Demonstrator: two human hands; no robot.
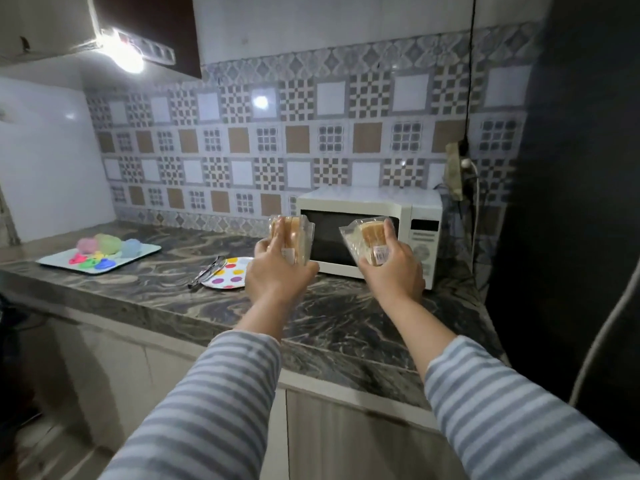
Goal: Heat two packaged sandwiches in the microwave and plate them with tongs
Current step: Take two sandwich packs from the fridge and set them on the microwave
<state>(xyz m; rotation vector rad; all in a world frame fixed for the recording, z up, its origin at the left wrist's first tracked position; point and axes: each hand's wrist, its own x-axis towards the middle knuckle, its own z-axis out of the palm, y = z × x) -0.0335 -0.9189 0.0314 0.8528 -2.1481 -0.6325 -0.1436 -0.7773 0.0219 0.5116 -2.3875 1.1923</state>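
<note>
hands grip crinkly clear-wrapped wedge sandwiches.

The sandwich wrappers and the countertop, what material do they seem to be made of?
Sandwich wrappers: thin clear plastic film, glossy and crinkled, bread visible through it. Countertop: probably polished stone, granite or marble, judging by its dark swirling veins and slight sheen.
</note>
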